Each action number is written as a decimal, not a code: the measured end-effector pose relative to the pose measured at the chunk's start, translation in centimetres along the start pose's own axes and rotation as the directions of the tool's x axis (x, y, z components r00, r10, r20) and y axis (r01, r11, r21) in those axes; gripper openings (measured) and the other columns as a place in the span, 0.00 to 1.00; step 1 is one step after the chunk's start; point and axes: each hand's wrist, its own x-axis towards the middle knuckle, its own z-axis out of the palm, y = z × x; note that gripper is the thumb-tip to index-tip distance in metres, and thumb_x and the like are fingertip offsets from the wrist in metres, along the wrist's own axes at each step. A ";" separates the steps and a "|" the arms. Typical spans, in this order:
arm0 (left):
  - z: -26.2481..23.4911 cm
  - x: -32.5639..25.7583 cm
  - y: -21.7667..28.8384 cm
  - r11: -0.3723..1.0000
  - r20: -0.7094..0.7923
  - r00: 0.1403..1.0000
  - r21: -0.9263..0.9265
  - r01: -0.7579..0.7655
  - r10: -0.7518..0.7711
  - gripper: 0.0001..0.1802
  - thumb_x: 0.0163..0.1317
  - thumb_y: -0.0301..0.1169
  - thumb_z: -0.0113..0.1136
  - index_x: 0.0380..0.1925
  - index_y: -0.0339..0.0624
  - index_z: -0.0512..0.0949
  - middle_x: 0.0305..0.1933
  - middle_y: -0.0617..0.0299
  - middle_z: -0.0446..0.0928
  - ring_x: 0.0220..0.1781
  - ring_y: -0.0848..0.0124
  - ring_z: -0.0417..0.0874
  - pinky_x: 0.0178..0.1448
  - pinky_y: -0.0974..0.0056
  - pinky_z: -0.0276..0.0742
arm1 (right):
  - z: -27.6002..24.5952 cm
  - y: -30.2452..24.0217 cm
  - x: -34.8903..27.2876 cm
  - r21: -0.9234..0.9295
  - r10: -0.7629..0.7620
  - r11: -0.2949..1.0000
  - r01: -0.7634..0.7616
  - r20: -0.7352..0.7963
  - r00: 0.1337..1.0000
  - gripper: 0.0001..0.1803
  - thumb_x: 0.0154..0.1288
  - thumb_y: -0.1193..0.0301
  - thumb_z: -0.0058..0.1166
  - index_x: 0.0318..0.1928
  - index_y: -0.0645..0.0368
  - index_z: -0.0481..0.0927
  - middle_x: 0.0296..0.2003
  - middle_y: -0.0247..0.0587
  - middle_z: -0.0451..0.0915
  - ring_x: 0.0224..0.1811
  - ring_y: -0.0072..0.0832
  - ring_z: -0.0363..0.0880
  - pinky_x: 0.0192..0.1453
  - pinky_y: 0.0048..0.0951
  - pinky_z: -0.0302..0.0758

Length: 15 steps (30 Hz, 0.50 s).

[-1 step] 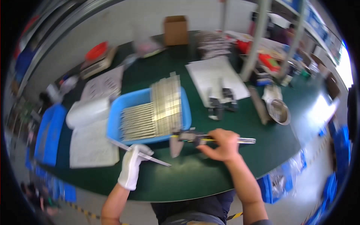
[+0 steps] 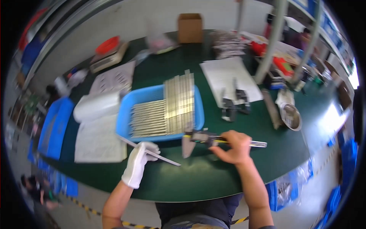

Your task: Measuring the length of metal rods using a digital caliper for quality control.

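Note:
My left hand, in a white glove, is closed around a thin flat metal strip, which slants down to the right over the table's near side. My bare right hand grips a digital caliper. Its jaws point left, above and apart from the strip's right end, and its beam sticks out to the right of my hand. Just beyond both hands sits a blue plastic tray with many metal strips in it. A stack of longer strips rises past the tray's far rim.
White paper lies right of the tray, with dark caliper-like tools on it. Further right is a metal scoop. Papers, a plastic roll and a blue bin are at left. A scale with a red bowl stands behind.
The whole view has shifted, so the table and its things appear further right. Both hands keep their holds on the strip and the caliper.

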 end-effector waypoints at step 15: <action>-4.3 -2.8 -1.6 0.810 0.263 0.951 -0.515 0.280 -0.162 0.28 0.67 0.47 0.37 0.47 0.31 0.71 0.48 0.45 0.74 0.45 0.60 0.78 0.49 0.62 0.75 | 1.0 -1.2 -0.1 0.009 -0.162 0.987 0.162 0.090 0.983 0.19 0.35 0.58 0.68 0.20 0.57 0.74 0.13 0.35 0.69 0.13 0.31 0.68 0.17 0.27 0.63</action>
